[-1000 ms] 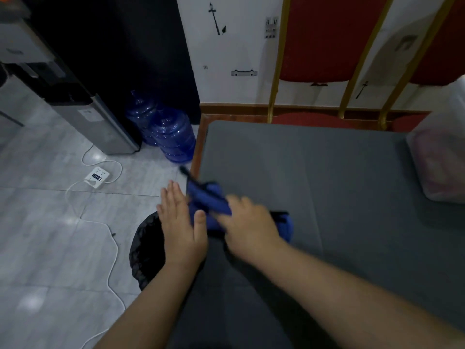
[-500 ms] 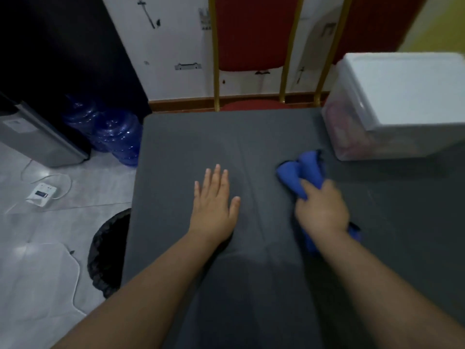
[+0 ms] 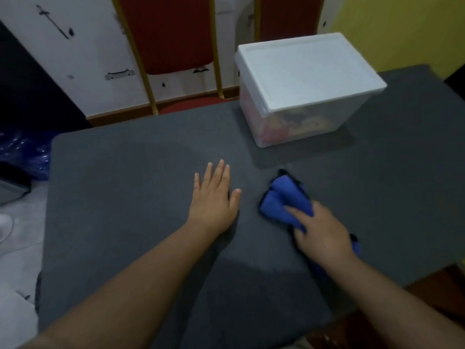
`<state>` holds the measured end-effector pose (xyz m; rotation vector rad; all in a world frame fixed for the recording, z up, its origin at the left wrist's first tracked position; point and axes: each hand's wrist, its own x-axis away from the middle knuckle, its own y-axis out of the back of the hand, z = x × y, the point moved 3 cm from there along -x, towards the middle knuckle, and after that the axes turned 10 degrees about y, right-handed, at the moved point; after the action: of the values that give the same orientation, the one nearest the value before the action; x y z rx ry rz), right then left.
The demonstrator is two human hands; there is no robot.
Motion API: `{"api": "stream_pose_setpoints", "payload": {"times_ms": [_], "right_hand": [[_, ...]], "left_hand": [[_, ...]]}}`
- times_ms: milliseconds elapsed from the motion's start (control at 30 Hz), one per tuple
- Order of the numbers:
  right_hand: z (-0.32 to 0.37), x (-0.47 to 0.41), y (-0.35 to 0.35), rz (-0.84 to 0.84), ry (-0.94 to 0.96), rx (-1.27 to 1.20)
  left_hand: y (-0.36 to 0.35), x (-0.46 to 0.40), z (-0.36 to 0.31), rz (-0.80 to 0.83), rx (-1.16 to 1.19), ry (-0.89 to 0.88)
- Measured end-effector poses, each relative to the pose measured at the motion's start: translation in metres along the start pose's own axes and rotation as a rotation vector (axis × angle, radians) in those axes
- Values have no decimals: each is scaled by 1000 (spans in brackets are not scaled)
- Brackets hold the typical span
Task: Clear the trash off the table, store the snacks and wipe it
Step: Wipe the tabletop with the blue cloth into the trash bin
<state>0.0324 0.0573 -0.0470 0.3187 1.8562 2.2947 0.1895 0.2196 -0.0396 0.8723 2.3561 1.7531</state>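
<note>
A grey cloth-covered table [image 3: 125, 197] fills the view. My right hand [image 3: 323, 235] presses down on a bunched blue cloth [image 3: 284, 200] at the table's middle right, fingers closed over it. My left hand [image 3: 214, 200] lies flat on the table, palm down, fingers apart, a little left of the cloth and holding nothing. A clear plastic storage box [image 3: 297, 122] with a white lid [image 3: 307, 69] stands closed at the back of the table, with colourful snack packets dimly visible through its wall.
Red chairs with gold frames [image 3: 173, 34] stand behind the table's far edge. Blue water bottles [image 3: 22, 152] sit on the tiled floor at the left. The table's right corner ends near a yellow wall [image 3: 402, 28].
My right hand has dragged the blue cloth from the table's left edge across to the middle right. My left hand came off the edge and now rests flat. The view swung right, off the bin.
</note>
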Motion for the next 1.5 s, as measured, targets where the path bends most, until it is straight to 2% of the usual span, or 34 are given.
{"api": "stream_pose_setpoints", "payload": {"times_ms": [133, 267, 433, 500, 567, 700, 800, 867, 967, 1067, 1200, 1267, 1400, 1500], "right_hand": [[-119, -1, 30, -89, -283, 66], [-230, 10, 54, -56, -540, 102], [-304, 23, 73, -51, -795, 101], [-301, 16, 74, -73, -769, 86], [-278, 6, 69, -90, -656, 68], [-204, 0, 56, -68, -283, 42], [-148, 18, 39, 32, -57, 21], [-129, 34, 30, 71, 16, -14], [-138, 58, 23, 87, 56, -9], [-181, 75, 28, 68, -23, -21], [-268, 92, 54, -73, -367, 17], [-311, 93, 66, -114, -475, 59], [-399, 86, 82, -147, -610, 45], [-452, 81, 95, -144, -634, 51]], "left_hand": [[-18, -8, -43, 15, -67, -4], [-44, -16, -97, 41, -113, -9], [-80, -22, -141, 91, -158, 43], [-91, -24, -158, 94, -151, 64], [-96, -25, -168, 91, -144, 86], [-101, -30, -182, 81, -136, 82], [-103, -35, -190, 81, -101, 66], [-102, -37, -189, 76, -73, 78], [-103, -38, -190, 80, -86, 82], [-108, -39, -201, 97, -165, 84], [-122, -41, -236, 128, -221, 4], [-129, -46, -258, 131, -227, -40], [-147, -62, -311, 119, -245, -65], [-158, -75, -346, 92, -248, -22]]}}
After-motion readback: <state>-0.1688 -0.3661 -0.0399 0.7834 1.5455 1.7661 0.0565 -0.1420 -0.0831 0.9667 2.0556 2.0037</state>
